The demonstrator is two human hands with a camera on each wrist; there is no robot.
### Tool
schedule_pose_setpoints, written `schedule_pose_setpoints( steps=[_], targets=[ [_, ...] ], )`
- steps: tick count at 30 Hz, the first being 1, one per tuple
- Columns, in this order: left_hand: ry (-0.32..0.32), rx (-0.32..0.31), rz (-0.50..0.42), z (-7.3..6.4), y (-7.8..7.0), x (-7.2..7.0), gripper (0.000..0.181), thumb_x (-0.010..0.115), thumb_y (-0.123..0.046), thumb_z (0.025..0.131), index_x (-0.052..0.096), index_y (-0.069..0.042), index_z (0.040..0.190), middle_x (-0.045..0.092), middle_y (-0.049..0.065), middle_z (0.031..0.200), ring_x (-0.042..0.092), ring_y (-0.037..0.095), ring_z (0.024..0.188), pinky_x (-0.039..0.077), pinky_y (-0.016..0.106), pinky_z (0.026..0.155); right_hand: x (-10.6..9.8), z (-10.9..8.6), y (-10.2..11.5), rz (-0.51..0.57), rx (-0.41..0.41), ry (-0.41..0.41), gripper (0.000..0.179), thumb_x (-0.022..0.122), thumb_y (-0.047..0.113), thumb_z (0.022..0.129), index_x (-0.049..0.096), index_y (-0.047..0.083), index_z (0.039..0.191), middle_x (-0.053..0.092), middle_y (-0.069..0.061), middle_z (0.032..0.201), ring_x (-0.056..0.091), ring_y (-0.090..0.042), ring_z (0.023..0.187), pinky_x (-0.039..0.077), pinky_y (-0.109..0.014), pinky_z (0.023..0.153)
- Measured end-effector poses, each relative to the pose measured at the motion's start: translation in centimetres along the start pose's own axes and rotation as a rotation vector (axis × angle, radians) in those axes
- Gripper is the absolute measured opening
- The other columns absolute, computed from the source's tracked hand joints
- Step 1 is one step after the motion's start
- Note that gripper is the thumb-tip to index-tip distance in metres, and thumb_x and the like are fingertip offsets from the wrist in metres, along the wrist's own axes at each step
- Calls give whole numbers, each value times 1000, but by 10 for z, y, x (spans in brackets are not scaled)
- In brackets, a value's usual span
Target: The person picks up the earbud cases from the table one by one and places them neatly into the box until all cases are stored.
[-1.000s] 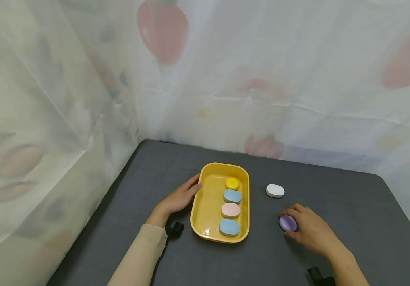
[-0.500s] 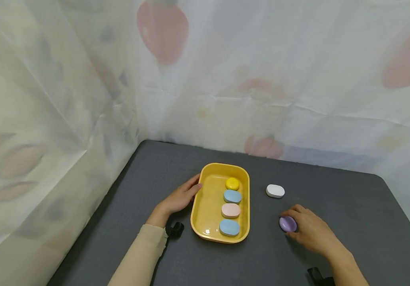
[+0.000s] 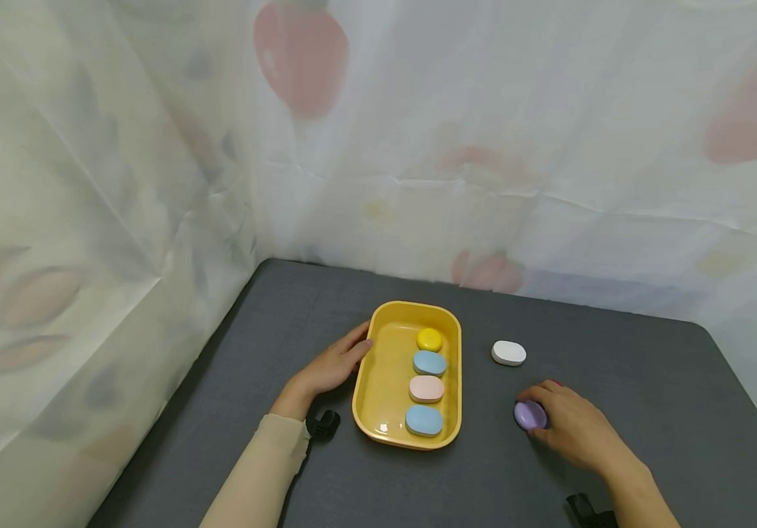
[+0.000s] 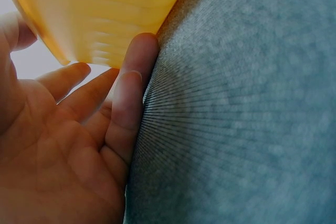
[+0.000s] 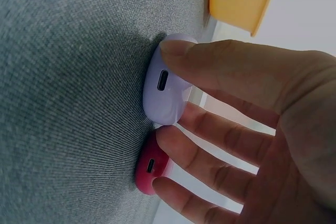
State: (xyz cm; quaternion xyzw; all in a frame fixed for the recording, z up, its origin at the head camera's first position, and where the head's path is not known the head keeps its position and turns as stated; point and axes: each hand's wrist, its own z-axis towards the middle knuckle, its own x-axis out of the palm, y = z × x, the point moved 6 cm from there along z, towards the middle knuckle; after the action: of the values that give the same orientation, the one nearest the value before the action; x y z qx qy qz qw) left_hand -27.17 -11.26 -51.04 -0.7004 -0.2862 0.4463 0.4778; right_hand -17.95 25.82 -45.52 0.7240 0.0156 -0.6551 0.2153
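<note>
My left hand (image 3: pixel 327 367) holds the yellow tray (image 3: pixel 367 411) at its left side, thumb over the rim and fingers against the outer wall. Four rounded cases lie in a column inside: a yellow case (image 3: pixel 428 339), a blue case (image 3: pixel 430 362), a pink case (image 3: pixel 426 389) and another blue case (image 3: pixel 423 420). My right hand (image 3: pixel 573 422) pinches a purple earbud charging case (image 5: pixel 164 95) low at the grey tabletop; its charging port faces the right wrist camera. Beside it a red earbud charging case (image 5: pixel 153 167) lies under the ring and little fingers, mostly hidden from the head view.
A white case (image 3: pixel 508 353) lies on the grey table (image 3: pixel 656 367) beyond the right hand, right of the tray. Patterned curtains (image 3: pixel 484 147) hang behind and to the left. A black strap (image 3: pixel 323 425) sits at the left wrist.
The purple case has shifted slightly left, between the right thumb and fingers. A bit of red now shows by the right fingers. The left hand and tray have stayed put.
</note>
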Motion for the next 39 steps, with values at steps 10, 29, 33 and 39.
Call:
schedule_pose_setpoints(
  steps=[10, 29, 33, 39],
  targets=[
    [6, -1, -13, 0, -1, 0, 55, 41, -49, 112, 24, -40, 164, 38, -3, 166, 60, 22, 131, 53, 46, 107, -1, -1, 1, -4, -1, -3, 44, 93, 21, 76, 74, 23, 115, 69, 7, 113, 66, -18, 104, 55, -45, 83],
    [4, -16, -22, 1, 3, 0, 55, 41, -50, 111, 25, -40, 164, 37, -5, 166, 59, 22, 133, 51, 46, 109, -11, 4, 14, -19, -85, -131, 48, 91, 22, 79, 74, 18, 124, 68, 5, 114, 64, -14, 97, 54, -45, 80],
    [7, -7, -31, 1, 3, 1, 55, 41, -47, 112, 25, -40, 164, 36, -4, 167, 58, 22, 135, 51, 46, 110, -15, 6, 19, -30, -123, -198, 47, 91, 20, 79, 74, 17, 123, 69, 2, 114, 66, -19, 99, 54, -50, 82],
    [5, -6, -33, 2, 2, 1, 55, 41, -47, 112, 25, -39, 164, 35, -4, 167, 56, 23, 137, 51, 47, 110, -19, 7, 26, -37, -169, -279, 48, 92, 20, 78, 74, 15, 122, 69, -3, 118, 69, -25, 100, 55, -53, 81]
  ],
)
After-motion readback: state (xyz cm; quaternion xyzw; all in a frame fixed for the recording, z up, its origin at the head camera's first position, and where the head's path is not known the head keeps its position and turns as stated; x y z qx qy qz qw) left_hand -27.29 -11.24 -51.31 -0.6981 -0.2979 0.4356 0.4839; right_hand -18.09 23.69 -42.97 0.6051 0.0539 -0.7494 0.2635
